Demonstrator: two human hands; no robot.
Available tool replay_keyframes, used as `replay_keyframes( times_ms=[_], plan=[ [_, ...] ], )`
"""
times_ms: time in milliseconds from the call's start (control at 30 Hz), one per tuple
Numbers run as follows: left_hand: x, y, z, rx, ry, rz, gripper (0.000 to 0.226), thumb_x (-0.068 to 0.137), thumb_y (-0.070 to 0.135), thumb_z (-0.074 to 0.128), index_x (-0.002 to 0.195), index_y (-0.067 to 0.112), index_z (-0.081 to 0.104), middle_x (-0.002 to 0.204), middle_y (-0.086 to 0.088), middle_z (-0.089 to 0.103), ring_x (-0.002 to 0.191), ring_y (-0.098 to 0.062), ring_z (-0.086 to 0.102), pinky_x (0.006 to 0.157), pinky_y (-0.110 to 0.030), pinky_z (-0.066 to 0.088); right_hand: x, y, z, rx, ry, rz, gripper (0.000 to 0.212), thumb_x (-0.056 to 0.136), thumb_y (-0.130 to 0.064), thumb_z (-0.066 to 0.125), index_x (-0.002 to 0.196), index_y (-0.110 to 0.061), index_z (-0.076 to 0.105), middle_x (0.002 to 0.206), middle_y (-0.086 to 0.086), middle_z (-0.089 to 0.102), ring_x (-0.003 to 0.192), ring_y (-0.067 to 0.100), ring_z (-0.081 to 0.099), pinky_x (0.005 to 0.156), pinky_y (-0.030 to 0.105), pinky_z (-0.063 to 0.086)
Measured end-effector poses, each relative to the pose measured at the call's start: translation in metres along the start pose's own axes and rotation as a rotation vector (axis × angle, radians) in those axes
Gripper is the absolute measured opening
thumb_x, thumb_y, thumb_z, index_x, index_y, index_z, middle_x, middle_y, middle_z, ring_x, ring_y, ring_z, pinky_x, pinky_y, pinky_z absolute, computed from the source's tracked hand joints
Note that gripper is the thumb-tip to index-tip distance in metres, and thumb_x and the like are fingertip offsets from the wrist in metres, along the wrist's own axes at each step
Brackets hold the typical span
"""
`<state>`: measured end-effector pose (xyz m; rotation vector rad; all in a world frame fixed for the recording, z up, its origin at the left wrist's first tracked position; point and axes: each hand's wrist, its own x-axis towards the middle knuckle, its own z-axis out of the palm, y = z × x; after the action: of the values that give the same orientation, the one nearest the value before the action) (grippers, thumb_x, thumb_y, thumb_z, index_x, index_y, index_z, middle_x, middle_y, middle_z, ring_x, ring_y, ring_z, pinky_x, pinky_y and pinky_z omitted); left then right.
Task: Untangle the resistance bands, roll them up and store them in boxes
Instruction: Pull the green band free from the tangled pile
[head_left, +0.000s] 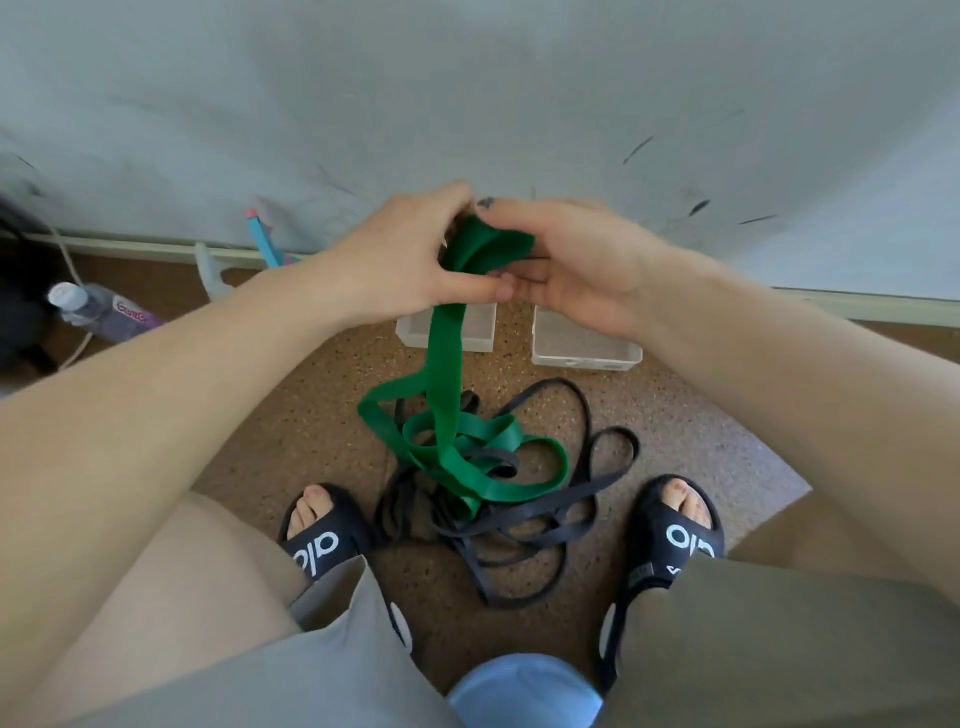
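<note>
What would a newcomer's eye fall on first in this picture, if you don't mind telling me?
The bright green band, held up at centre by the left hand and right hand, trails down into a dark band tangled on the floor between two black sandals. Two pale boxes sit beyond.

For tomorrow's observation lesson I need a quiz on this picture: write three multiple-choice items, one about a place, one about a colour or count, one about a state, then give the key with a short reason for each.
1. Where do the boxes stand?
A. On the floor near the wall, beyond the bands
B. On the person's lap
C. Between the sandals

2. What colour is the band held in the hands?
A. Red
B. Green
C. Yellow

3. How does the dark band lie?
A. Rolled up inside a box
B. Hung on the wall
C. Loose in a tangle on the floor

Key:
1 A: both boxes sit on the floor by the skirting.
2 B: the left hand and right hand grip the green band.
3 C: the dark band sprawls in loops between the sandals, crossing the green one.
</note>
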<state>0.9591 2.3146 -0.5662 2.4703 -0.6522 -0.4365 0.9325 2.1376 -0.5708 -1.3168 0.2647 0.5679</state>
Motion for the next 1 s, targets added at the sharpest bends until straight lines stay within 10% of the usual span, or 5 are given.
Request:
replay_keyframes(
  times_ms=[200,1000],
  plan=[
    [-0.004,-0.002,0.013,0.003,-0.007,-0.011,0.059,0.076,0.043,0.082,0.118,0.015,0.051,0.092,-0.005,0.068,0.086,-0.022,0.064,0.08,-0.049,0.051,-0.007,-0.004,-0.004,0.204,0.039,-0.003,0.007,0.098,-0.006,0.064,0.103,-0.004,0.068,0.1,0.014,0.074,0.09,0.021,0.074,0.073,0.02,0.058],
    [-0.015,0.01,0.012,0.079,-0.009,0.005,0.049,0.079,0.043,0.081,0.111,0.015,0.056,0.094,-0.004,0.064,0.087,-0.023,0.06,0.077,-0.041,0.05,-0.023,0.0,-0.008,0.046,0.037,0.023,0.013,0.097,-0.022,0.067,0.105,-0.012,0.069,0.1,0.008,0.075,0.09,0.018,0.073,0.079,0.026,0.059]
  ],
)
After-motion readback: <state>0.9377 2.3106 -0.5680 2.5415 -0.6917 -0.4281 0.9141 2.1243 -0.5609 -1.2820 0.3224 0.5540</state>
